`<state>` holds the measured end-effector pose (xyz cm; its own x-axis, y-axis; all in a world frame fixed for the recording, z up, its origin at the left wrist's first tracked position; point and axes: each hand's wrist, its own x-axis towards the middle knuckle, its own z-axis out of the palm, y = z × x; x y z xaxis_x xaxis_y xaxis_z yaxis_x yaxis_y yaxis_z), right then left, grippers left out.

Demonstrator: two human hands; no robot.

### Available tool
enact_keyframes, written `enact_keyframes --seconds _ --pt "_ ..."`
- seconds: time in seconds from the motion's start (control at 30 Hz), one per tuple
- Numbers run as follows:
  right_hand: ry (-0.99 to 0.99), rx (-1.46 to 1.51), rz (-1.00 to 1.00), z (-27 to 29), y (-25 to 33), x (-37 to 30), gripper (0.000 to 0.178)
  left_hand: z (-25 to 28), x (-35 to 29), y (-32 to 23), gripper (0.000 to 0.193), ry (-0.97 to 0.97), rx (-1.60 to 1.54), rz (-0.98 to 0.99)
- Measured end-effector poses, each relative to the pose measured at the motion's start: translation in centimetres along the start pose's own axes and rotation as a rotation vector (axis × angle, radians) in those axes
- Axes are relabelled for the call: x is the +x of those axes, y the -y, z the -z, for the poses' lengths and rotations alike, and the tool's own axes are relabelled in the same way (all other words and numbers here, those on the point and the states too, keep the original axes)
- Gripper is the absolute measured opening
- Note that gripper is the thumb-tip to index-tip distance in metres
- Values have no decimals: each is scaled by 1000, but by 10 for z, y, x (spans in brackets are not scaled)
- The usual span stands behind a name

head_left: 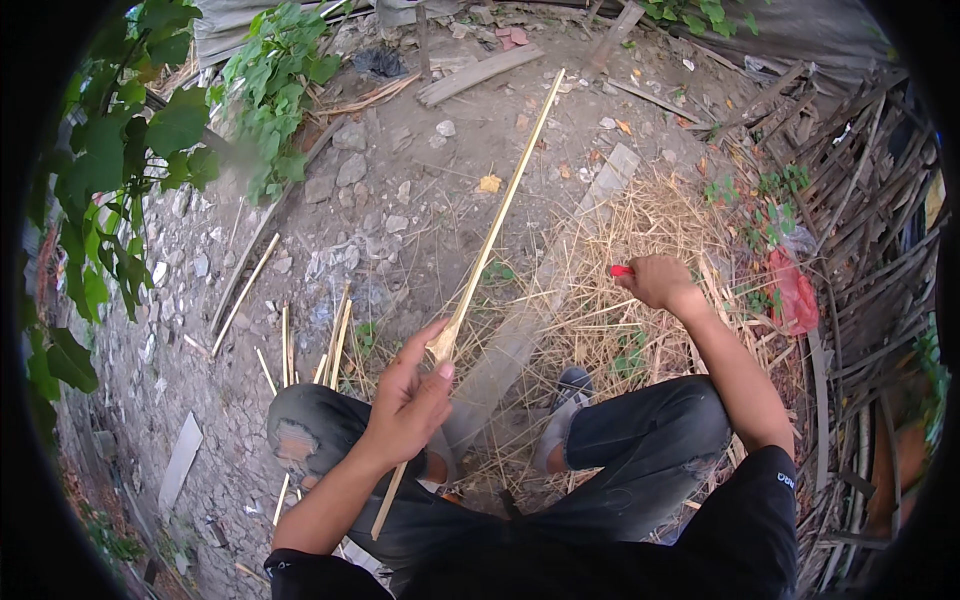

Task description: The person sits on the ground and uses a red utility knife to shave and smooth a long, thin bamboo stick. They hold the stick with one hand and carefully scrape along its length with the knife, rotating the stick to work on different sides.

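My left hand [408, 402] is closed around a long, pale bamboo strip [508, 195], near a light, rough-looking node. The strip slants from above my left thigh up and away to the far middle of the ground. Out to the right, my right hand [662, 283] makes a fist around a small red thing [621, 270]. Only its red end pokes out on the left side of the fist, so its kind is hidden. The right fist is apart from the strip, above a heap of thin bamboo shavings [650, 220].
A grey plank [510, 345] lies between my feet and runs away through the shavings. More cut strips [340, 335] lean beside my left knee. Stones [350, 168] dot the dirt. Stacked sticks [855, 200] and a red plastic bag [792, 292] line the right; leafy vines [270, 90] hang left.
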<state>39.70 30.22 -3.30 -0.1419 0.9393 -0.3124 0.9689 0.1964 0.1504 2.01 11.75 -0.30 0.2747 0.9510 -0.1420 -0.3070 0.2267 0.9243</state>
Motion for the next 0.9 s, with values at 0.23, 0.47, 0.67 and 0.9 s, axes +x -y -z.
enact_keyframes --seconds 0.23,0.47,0.67,0.9 --pt "-238 580 425 91 71 -61 45 -7 7 3 51 -85 -4 -7" --pt "-101 612 641 94 137 -91 45 -20 24 -1 52 -74 -90 -23" --pt "-158 700 645 88 149 -89 49 -22 25 -1 50 -98 -38 -28" --pt "-102 601 570 87 143 -81 53 -17 18 3 48 -74 -113 81"
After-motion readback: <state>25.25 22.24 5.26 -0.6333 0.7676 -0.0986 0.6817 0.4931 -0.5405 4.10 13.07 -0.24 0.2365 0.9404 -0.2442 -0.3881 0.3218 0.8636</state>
